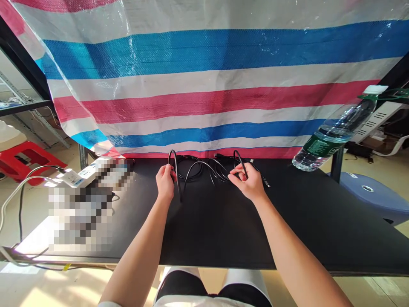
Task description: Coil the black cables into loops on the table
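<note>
Closed on a black cable (178, 179), my left hand (165, 181) is raised a little over the table. The cable arches up out of my fist and its loose part hangs down to the right. My right hand (248, 179) pinches another stretch of black cable (237, 154), which loops above my fingers. Between and behind my hands, coiled black cables (194, 168) lie on the black table top (217, 230). A cable plug (267, 182) rests just right of my right hand. Whether both hands hold one and the same cable I cannot tell.
A large water bottle (335, 132) stands at the right rear. On the left are a white power strip (92, 170) with cords and a blurred-out area. Striped plastic sheeting (204, 98) hangs behind the table. A red stool (28, 162) and a blue stool (373, 194) flank it.
</note>
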`<state>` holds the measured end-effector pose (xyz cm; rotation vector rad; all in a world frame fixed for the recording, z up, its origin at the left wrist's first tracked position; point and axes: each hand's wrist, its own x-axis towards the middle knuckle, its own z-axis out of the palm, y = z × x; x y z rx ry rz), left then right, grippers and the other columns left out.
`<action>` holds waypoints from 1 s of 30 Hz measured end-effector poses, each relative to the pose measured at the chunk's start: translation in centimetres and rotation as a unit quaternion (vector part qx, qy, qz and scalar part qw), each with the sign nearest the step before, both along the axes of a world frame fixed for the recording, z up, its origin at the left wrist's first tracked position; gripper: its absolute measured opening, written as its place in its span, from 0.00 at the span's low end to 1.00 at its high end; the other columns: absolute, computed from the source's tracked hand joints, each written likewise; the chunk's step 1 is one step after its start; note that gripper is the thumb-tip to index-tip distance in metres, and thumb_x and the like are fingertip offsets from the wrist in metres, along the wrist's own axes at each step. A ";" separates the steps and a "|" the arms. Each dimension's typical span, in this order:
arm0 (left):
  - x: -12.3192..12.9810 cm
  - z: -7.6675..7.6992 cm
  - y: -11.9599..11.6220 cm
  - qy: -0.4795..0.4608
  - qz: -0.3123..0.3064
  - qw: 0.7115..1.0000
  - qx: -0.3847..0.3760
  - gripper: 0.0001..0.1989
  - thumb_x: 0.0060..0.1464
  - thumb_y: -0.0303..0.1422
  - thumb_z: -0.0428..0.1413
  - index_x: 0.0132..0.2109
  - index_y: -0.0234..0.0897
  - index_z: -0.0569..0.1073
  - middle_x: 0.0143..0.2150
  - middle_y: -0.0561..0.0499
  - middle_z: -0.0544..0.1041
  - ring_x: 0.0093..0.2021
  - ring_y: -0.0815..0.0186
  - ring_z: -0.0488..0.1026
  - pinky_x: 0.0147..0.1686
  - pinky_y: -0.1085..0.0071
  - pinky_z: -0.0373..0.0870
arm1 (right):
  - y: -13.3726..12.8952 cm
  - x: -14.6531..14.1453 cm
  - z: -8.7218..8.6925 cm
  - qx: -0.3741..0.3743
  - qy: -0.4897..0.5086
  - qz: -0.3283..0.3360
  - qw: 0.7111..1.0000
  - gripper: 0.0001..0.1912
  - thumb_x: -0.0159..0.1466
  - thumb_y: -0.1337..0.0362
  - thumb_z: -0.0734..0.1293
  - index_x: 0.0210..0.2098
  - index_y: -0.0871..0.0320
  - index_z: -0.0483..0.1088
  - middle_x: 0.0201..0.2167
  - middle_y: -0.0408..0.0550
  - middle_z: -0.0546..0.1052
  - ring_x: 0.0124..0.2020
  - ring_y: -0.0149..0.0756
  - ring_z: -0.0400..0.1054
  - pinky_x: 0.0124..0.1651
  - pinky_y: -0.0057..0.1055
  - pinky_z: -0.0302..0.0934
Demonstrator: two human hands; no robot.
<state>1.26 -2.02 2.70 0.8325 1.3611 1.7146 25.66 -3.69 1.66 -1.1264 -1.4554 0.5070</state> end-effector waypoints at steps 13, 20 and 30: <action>-0.2 -0.9 -0.1 0.195 -0.032 0.978 -0.071 0.13 0.43 0.42 0.54 0.23 0.37 0.74 0.15 0.58 0.60 0.21 0.70 0.58 0.24 0.71 0.54 | 0.1 -1.0 -0.7 -0.001 0.010 -0.042 0.999 0.26 0.51 0.41 0.67 0.19 0.51 0.50 0.12 0.35 0.58 0.15 0.27 0.51 0.21 0.29 0.52; 0.0 -0.9 -0.2 0.218 -0.038 0.973 -0.069 0.13 0.43 0.41 0.55 0.21 0.37 0.73 0.17 0.57 0.64 0.23 0.69 0.61 0.27 0.72 0.56 | 0.2 -1.6 -1.1 0.030 -0.093 -0.126 0.987 0.23 0.53 0.48 0.67 0.19 0.50 0.49 0.14 0.39 0.66 0.15 0.29 0.57 0.26 0.31 0.57; 1.0 0.0 -0.7 0.066 -0.108 0.990 -0.070 0.13 0.38 0.41 0.59 0.18 0.36 0.69 0.15 0.58 0.60 0.17 0.74 0.54 0.18 0.74 0.50 | 1.1 0.3 -1.6 0.059 0.071 -0.186 0.978 0.18 0.60 0.46 0.64 0.30 0.54 0.61 0.20 0.41 0.67 0.22 0.33 0.64 0.24 0.30 0.58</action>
